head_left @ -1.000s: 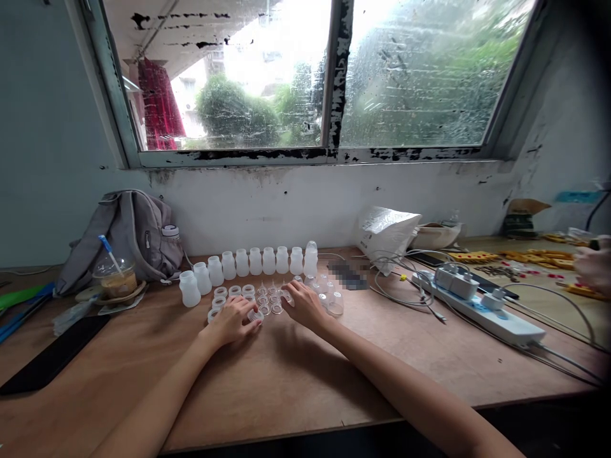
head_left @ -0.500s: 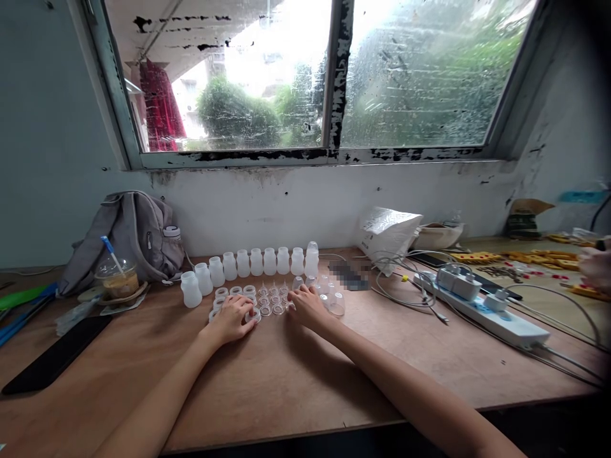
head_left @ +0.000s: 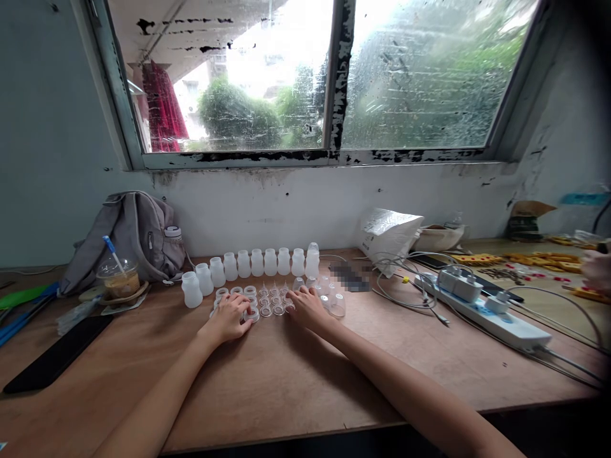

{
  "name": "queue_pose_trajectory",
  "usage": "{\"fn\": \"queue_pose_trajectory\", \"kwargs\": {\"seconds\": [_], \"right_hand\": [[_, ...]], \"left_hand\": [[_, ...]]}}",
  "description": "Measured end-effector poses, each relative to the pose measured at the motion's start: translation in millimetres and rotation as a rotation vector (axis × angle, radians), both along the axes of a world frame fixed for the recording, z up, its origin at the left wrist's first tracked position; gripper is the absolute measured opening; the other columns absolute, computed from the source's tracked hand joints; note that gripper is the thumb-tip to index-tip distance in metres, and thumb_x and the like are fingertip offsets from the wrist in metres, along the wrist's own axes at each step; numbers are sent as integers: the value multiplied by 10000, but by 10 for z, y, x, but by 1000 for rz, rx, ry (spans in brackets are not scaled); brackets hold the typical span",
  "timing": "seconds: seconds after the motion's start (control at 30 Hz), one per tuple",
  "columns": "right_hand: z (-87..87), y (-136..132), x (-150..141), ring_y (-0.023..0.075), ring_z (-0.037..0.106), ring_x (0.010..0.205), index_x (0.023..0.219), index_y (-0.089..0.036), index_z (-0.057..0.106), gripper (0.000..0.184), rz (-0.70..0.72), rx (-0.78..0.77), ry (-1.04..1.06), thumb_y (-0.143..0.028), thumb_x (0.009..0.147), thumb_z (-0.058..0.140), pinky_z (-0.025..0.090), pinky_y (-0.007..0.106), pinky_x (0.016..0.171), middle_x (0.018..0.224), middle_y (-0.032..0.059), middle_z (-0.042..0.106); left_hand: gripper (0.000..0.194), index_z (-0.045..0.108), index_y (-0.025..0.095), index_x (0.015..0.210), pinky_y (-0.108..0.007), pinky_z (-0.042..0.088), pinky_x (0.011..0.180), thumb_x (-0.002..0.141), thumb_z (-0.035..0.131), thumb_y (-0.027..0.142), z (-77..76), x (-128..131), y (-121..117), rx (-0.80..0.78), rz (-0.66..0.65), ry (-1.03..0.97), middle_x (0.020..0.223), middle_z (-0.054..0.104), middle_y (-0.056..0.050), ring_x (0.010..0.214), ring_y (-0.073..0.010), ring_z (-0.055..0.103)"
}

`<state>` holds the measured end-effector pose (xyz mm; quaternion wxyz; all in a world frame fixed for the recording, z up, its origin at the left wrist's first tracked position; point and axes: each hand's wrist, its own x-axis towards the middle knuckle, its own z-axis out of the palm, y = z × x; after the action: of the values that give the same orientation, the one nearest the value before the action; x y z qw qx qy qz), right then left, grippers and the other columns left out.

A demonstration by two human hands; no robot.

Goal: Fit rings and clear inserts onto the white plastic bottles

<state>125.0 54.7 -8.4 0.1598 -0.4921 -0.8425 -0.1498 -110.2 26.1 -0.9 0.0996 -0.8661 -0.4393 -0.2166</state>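
My left hand (head_left: 230,318) lies over the white screw rings (head_left: 250,291), which stand in short rows. Its fingers are spread, with thumb and index finger beside the front right ring (head_left: 252,313). My right hand (head_left: 305,306) rests palm down at the right end of the clear bottle nipples (head_left: 265,310), fingers apart and slightly bent, and hides some of them. Just beyond and right of it are clear domed caps (head_left: 337,305). Behind runs a line of frosted baby bottles (head_left: 244,263), open at the top; the rightmost bottle (head_left: 312,261) wears a cap.
On the left are a grey backpack (head_left: 126,235), an iced drink cup (head_left: 119,278) and a black flat case (head_left: 57,356). To the right lie a white bag (head_left: 389,238), cables and a power strip (head_left: 482,315). Another person's hand (head_left: 596,270) shows at the right edge.
The front right ring has shifted left, closer to the other rings, along with my left hand's fingers. My right hand has barely moved.
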Motion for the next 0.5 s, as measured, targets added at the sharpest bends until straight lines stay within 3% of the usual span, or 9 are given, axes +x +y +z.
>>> {"fn": "queue_pose_trajectory", "kwargs": {"seconds": [0.3,0.4,0.5], "right_hand": [[145,87,59,198,472,866,960,-189,529,209,24,149,210,-296,831,403,291,316,772,903,68,591],[268,278,161,205,464,905,1056,-180,485,270,-55,204,309,-281,839,361,302,313,773,995,88,556],[402,569,313,248,437,964,1150,-170,415,367,-225,233,377,-289,804,397,313,344,772,1092,125,492]], "left_hand": [[145,555,206,773,-401,301,860,723,510,335,21,13,-18,10,11,-6,958,577,-44,941,-214,477],[136,549,210,810,-381,316,839,722,519,309,36,33,-37,28,5,-18,940,579,-37,916,-207,485],[129,542,209,816,-369,325,822,715,530,287,33,46,-40,42,4,-26,925,580,-33,905,-206,485]]}}
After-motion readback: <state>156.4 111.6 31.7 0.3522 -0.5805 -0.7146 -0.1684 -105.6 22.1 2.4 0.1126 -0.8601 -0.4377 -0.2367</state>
